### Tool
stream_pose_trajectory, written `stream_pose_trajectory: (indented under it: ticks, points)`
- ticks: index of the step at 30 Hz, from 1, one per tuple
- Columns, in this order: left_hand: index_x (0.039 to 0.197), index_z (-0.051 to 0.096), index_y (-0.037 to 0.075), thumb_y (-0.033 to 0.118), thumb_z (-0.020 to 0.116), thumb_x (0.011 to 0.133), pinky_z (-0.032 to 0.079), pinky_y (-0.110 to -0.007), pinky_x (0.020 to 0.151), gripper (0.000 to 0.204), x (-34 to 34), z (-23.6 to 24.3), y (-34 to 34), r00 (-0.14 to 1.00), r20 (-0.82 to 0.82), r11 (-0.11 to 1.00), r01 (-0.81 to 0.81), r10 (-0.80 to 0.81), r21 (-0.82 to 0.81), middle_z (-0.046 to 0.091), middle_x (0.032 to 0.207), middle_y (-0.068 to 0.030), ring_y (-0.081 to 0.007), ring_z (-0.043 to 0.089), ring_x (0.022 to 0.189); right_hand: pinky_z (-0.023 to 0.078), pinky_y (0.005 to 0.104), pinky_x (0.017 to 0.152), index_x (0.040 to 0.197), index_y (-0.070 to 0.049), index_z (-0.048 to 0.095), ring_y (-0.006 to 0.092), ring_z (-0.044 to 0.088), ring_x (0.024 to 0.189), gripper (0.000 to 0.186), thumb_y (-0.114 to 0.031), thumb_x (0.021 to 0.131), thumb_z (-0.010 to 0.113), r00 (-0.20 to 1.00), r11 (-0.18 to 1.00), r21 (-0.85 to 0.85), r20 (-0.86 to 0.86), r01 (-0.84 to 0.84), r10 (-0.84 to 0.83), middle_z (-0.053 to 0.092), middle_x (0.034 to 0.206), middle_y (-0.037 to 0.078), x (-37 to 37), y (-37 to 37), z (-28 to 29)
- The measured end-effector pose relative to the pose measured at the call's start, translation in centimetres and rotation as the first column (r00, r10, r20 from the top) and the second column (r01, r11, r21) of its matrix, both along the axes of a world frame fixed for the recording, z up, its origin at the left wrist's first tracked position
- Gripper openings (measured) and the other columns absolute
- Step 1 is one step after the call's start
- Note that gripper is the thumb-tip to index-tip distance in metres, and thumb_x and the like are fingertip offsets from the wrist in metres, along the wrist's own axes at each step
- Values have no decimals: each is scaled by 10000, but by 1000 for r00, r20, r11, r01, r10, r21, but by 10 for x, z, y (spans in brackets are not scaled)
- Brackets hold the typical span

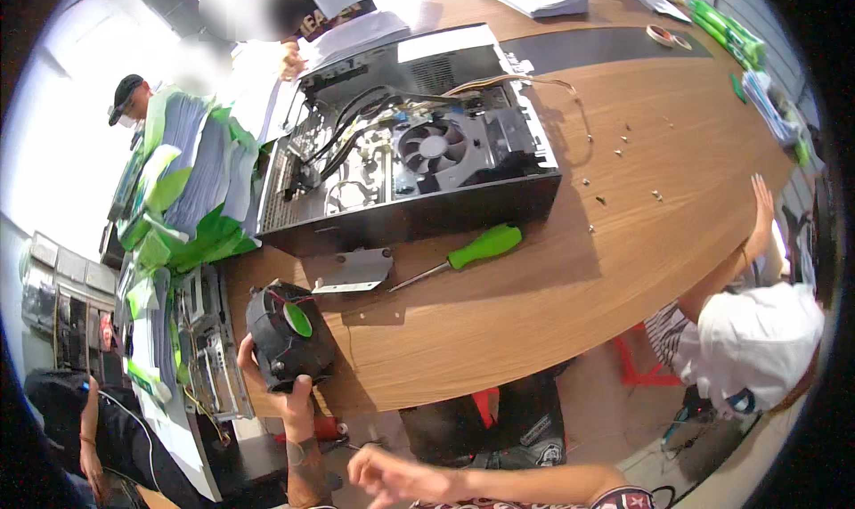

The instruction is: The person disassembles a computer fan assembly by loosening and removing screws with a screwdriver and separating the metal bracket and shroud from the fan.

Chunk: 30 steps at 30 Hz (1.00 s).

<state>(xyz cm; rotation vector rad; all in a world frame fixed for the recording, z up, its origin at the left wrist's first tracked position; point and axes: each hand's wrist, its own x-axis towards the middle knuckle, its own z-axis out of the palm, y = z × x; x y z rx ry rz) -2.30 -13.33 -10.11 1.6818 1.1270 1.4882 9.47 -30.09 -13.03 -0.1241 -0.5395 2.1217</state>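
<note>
My left hand [298,399] grips a black fan housing [278,338] with a round green label, at the table's near left edge. Its thumb presses the near side, and a finger wraps round the left side. My right hand [398,476] is off the table, near the lower edge, with fingers apart and nothing in them. Beyond the housing lies a bent metal bracket [354,268], beside a screwdriver [484,246] with a green handle. Further back lies a computer case [405,217], opened up, showing cables and a cooling fan [433,148].
Several small screws [618,152] lie scattered right of the case. Stacks of paper in green wrapping [200,171] and a metal drive frame [218,344] crowd the left. One person in white [757,340] rests an arm on the table's right edge. Rolls of tape [659,35] lie far right.
</note>
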Motion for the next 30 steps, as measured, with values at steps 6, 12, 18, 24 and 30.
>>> stream_pose_trajectory:
  ticks: [6, 12, 18, 24, 30]
  points:
    - [1421, 312, 84, 393, 830, 652, 383, -389, 1047, 977, -12, -1, 6, 996, 65, 998, 64, -65, 21, 370, 1343, -91, -249, 411, 1246, 401, 233, 735, 1201, -90, 477, 100, 447, 811, 485, -521, 984, 433, 819, 954, 120, -491, -274, 297, 481, 977, 11, -41, -16, 43]
    - [1425, 286, 112, 439, 823, 657, 388, -385, 1038, 993, -31, -11, 4, 999, -11, 998, 41, -41, -52, 348, 1359, -89, -252, 424, 1234, 401, 242, 730, 1177, -84, 500, 93, 447, 827, 478, -515, 973, 469, 796, 960, 42, -550, -276, 253, 503, 981, 3, -48, -23, 43]
    - [1422, 286, 125, 434, 822, 656, 397, -404, 1036, 984, -21, -10, 1, 998, 50, 994, 32, -27, -102, 363, 1350, -95, -255, 424, 1239, 398, 242, 720, 1074, -73, 513, 86, 441, 797, 449, -510, 975, 471, 858, 974, 38, -466, -221, 213, 500, 909, -4, -44, -27, 46]
    - [1429, 287, 110, 460, 820, 661, 400, -401, 1035, 998, -21, -7, 6, 999, -4, 999, 46, -46, -16, 362, 1359, -100, -260, 427, 1241, 390, 239, 705, 1051, -71, 511, 83, 438, 778, 450, -512, 977, 467, 889, 980, 49, -414, -192, 195, 494, 883, -5, -53, -29, 39]
    - [1436, 288, 95, 485, 818, 665, 403, -398, 1033, 1013, -21, -6, 6, 998, -26, 998, 62, -62, -12, 361, 1368, -105, -265, 430, 1242, 383, 236, 690, 1029, -68, 508, 81, 434, 760, 452, -515, 978, 463, 915, 984, 75, -362, -165, 181, 488, 857, -5, -57, -34, 39]
